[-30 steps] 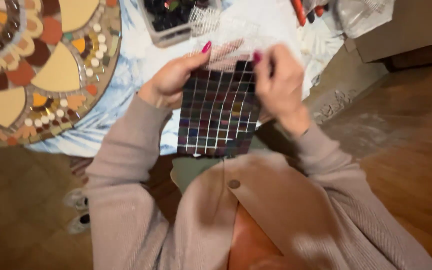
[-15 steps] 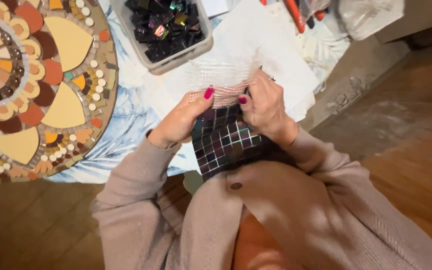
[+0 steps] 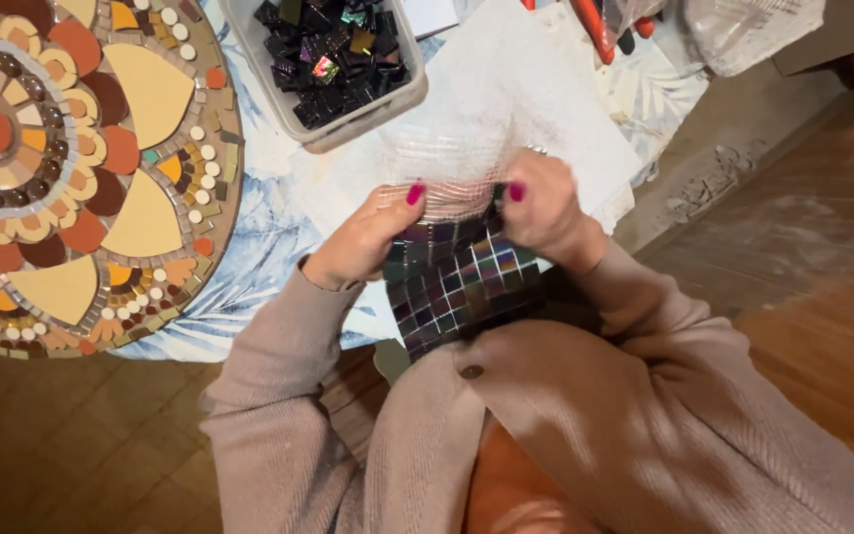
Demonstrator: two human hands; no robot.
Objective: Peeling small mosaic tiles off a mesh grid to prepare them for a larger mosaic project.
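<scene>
A sheet of small dark iridescent mosaic tiles (image 3: 457, 282) on white mesh backing (image 3: 447, 173) hangs in front of my chest. My left hand (image 3: 363, 242) grips its upper left edge with the thumb on the mesh. My right hand (image 3: 546, 213) pinches the upper right edge of the same sheet. The bare mesh sticks up above both hands. Both sleeves are beige knit.
A clear plastic tub (image 3: 333, 59) of loose dark tiles stands just beyond the hands. A round mosaic (image 3: 71, 168) in orange, cream and brown lies at the left on a blue-white cloth (image 3: 249, 267). White paper (image 3: 536, 99) and red-handled tools (image 3: 595, 25) lie at the back. Wooden floor (image 3: 822, 297) lies at right.
The view shifted toward the table, showing the tub more fully. Both hands came closer together on the sheet's top edge, and the sheet now hangs lower and bent toward my chest.
</scene>
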